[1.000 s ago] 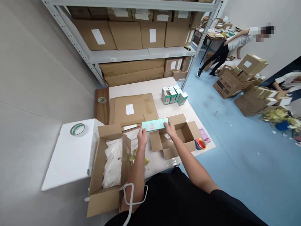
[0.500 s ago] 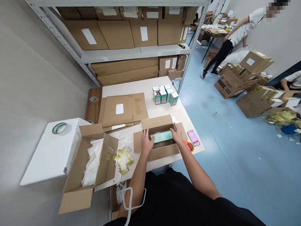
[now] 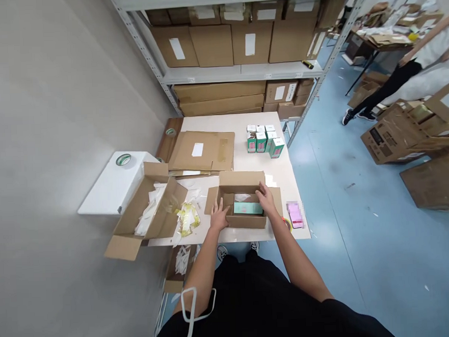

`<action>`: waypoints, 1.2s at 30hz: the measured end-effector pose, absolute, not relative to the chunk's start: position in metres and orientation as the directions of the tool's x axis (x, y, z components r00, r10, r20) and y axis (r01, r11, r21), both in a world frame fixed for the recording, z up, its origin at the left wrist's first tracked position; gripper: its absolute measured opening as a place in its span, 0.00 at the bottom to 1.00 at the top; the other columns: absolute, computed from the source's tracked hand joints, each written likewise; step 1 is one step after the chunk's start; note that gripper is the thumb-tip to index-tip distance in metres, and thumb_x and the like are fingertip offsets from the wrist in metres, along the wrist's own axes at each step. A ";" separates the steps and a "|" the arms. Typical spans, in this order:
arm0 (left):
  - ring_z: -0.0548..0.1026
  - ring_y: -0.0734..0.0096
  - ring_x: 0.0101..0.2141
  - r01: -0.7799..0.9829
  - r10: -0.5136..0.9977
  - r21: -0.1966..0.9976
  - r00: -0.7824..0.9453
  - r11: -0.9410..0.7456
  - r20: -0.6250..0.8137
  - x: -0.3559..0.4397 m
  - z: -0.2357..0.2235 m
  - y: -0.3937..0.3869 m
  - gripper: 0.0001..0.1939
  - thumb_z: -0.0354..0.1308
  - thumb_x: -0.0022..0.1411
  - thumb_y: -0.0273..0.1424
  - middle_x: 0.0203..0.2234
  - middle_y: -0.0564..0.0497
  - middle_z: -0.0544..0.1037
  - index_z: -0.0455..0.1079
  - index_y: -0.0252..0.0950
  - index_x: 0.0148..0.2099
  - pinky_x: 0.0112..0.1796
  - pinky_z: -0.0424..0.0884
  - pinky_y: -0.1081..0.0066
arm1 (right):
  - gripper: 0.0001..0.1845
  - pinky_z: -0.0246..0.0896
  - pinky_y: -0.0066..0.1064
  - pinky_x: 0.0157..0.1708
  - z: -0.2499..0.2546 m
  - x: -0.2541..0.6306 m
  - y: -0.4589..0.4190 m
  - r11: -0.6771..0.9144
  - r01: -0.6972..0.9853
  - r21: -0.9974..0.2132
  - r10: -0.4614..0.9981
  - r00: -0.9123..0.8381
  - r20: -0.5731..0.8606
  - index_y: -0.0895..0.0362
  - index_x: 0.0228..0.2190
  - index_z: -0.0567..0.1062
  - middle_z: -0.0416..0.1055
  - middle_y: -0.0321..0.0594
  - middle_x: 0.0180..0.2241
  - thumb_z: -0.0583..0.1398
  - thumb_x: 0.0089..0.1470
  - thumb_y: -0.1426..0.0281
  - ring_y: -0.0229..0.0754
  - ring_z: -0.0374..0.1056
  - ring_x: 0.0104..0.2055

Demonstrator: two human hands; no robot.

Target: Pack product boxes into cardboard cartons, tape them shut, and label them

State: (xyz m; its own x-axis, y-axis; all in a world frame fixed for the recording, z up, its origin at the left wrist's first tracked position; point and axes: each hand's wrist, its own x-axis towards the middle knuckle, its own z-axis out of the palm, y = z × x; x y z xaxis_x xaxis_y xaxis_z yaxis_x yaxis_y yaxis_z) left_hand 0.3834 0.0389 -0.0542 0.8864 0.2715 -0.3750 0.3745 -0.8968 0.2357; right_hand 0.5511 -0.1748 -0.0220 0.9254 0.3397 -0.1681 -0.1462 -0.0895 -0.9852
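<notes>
An open cardboard box (image 3: 246,222) stands in front of me with its flaps folded outward. Inside lies a long mint-green box (image 3: 248,208), near the front wall, with a clear plastic piece (image 3: 242,197) behind it. My left hand (image 3: 219,217) is at the cardboard box's left edge, its fingers spread and empty. Over at the right wall, my right hand (image 3: 265,197) has its fingers apart, reaching over the rim beside the green box's right end; its fingertips are partly hidden. Several small green-and-white boxes (image 3: 261,142) stand grouped toward the table's back right.
Flattened cardboard (image 3: 209,152) lies at the back left of the table (image 3: 246,163). A carton of white packing material (image 3: 151,208) and crumpled yellow-clear wrap (image 3: 188,219) are left. A pink phone-like object (image 3: 295,215) and a tape roll (image 3: 287,224) lie right. Shelving (image 3: 221,73) stands behind.
The mint-green box has gone down into the cardboard box, and both hands have let go of it. My left hand has shifted to the left edge. The camera view has turned left.
</notes>
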 end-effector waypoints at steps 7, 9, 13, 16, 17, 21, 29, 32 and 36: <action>0.36 0.41 0.76 0.408 0.363 0.313 0.912 -0.858 -0.192 0.365 -0.072 0.026 0.05 0.69 0.59 0.34 0.75 0.48 0.55 0.84 0.41 0.38 0.70 0.45 0.38 | 0.39 0.55 0.52 0.70 -0.013 0.541 -0.168 -0.150 -0.104 -0.983 0.388 0.908 -0.156 0.52 0.67 0.68 0.66 0.47 0.68 0.62 0.57 0.54 0.56 0.61 0.71; 0.36 0.39 0.75 0.407 0.389 0.354 0.913 -0.842 -0.125 0.354 -0.072 0.016 0.02 0.69 0.59 0.32 0.75 0.50 0.55 0.83 0.41 0.35 0.69 0.45 0.34 | 0.38 0.56 0.52 0.69 -0.011 0.534 -0.166 -0.183 -0.089 -0.979 0.397 0.904 -0.156 0.53 0.66 0.68 0.66 0.48 0.68 0.62 0.57 0.55 0.55 0.61 0.71; 0.36 0.37 0.75 0.430 0.461 0.435 0.887 -0.791 -0.040 0.321 -0.063 -0.005 0.02 0.69 0.57 0.29 0.73 0.50 0.60 0.81 0.41 0.34 0.68 0.44 0.28 | 0.37 0.60 0.50 0.68 -0.009 0.510 -0.158 -0.261 -0.011 -0.965 0.452 0.882 -0.133 0.53 0.66 0.68 0.66 0.47 0.68 0.59 0.59 0.56 0.54 0.63 0.70; 0.36 0.38 0.75 0.429 0.494 0.482 0.869 -0.764 0.010 0.288 -0.052 -0.013 0.04 0.68 0.56 0.26 0.72 0.51 0.63 0.81 0.41 0.34 0.68 0.41 0.27 | 0.37 0.62 0.49 0.66 -0.005 0.484 -0.143 -0.299 0.075 -0.951 0.540 0.835 -0.104 0.53 0.67 0.67 0.67 0.48 0.67 0.59 0.60 0.55 0.53 0.64 0.69; 0.36 0.39 0.75 0.425 0.504 0.493 0.863 -0.759 0.033 0.275 -0.048 -0.015 0.05 0.68 0.57 0.24 0.72 0.52 0.63 0.80 0.41 0.33 0.68 0.41 0.28 | 0.37 0.63 0.49 0.66 -0.004 0.475 -0.137 -0.302 0.097 -0.948 0.568 0.817 -0.098 0.53 0.67 0.68 0.67 0.49 0.67 0.59 0.60 0.54 0.54 0.64 0.69; 0.37 0.41 0.76 0.440 0.567 0.498 0.813 -0.747 0.132 0.226 -0.036 -0.018 0.08 0.65 0.57 0.22 0.71 0.52 0.64 0.80 0.41 0.33 0.69 0.45 0.30 | 0.37 0.63 0.49 0.65 0.006 0.436 -0.105 -0.281 0.140 -0.949 0.662 0.744 -0.086 0.55 0.65 0.70 0.68 0.50 0.66 0.60 0.58 0.53 0.55 0.65 0.68; 0.39 0.35 0.75 0.565 0.689 0.440 0.696 -0.698 0.202 0.132 -0.020 -0.019 0.05 0.66 0.58 0.25 0.70 0.50 0.67 0.80 0.41 0.33 0.66 0.45 0.23 | 0.33 0.62 0.50 0.65 0.028 0.363 -0.044 -0.179 0.284 -0.942 0.822 0.569 0.015 0.53 0.61 0.74 0.70 0.49 0.65 0.61 0.58 0.54 0.56 0.65 0.67; 0.40 0.34 0.75 0.612 0.733 0.429 0.646 -0.664 0.213 0.102 -0.017 -0.021 0.04 0.66 0.59 0.25 0.70 0.50 0.66 0.80 0.41 0.33 0.66 0.46 0.24 | 0.31 0.62 0.50 0.65 0.034 0.347 -0.018 -0.121 0.356 -0.927 0.865 0.495 0.077 0.51 0.61 0.75 0.69 0.47 0.65 0.61 0.59 0.57 0.54 0.64 0.68; 0.42 0.34 0.75 0.678 0.805 0.444 0.550 -0.585 0.220 0.077 -0.014 -0.025 0.06 0.65 0.60 0.24 0.70 0.50 0.67 0.79 0.40 0.32 0.67 0.45 0.25 | 0.30 0.58 0.50 0.68 0.041 0.339 0.027 -0.053 0.425 -0.904 0.916 0.381 0.126 0.51 0.62 0.74 0.66 0.45 0.67 0.60 0.58 0.61 0.53 0.60 0.70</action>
